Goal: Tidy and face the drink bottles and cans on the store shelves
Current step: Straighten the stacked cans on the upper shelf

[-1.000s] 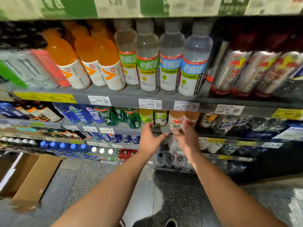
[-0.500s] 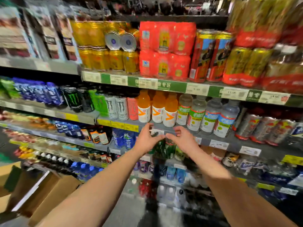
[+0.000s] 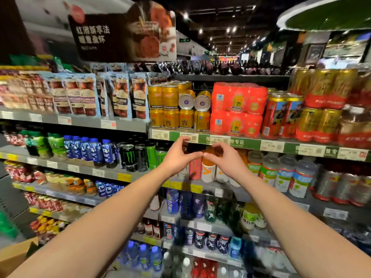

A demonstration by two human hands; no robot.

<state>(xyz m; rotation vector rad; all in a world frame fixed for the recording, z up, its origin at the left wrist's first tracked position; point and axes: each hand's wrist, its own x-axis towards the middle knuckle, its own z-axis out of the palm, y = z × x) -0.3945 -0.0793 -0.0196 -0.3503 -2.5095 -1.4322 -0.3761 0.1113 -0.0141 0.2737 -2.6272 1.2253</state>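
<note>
My left hand (image 3: 179, 156) and my right hand (image 3: 223, 160) are raised side by side, thumbs nearly touching, fingers curled and apart, holding nothing. They hover in front of the orange bottles (image 3: 208, 171) and a pink can (image 3: 195, 169), just under the green price rail (image 3: 247, 143). Above that rail stand gold cans (image 3: 170, 107), with two gold cans lying on their sides (image 3: 193, 101) on top of the row. Red multipacks (image 3: 236, 109) sit to the right of them. Clear bottles with coloured labels (image 3: 285, 173) stand right of my hands, and black and green energy cans (image 3: 130, 157) left of them.
Blue bottles (image 3: 86, 149) and snack pouches (image 3: 84, 97) fill the left shelves. Lower shelves hold more bottles (image 3: 192, 205). A cardboard box (image 3: 14, 257) stands on the floor at bottom left. A dark sign (image 3: 124, 33) hangs overhead.
My view has swung upward from the low shelves to the can shelf. Both hands rose from the lower shelf to the orange-bottle shelf and drew together.
</note>
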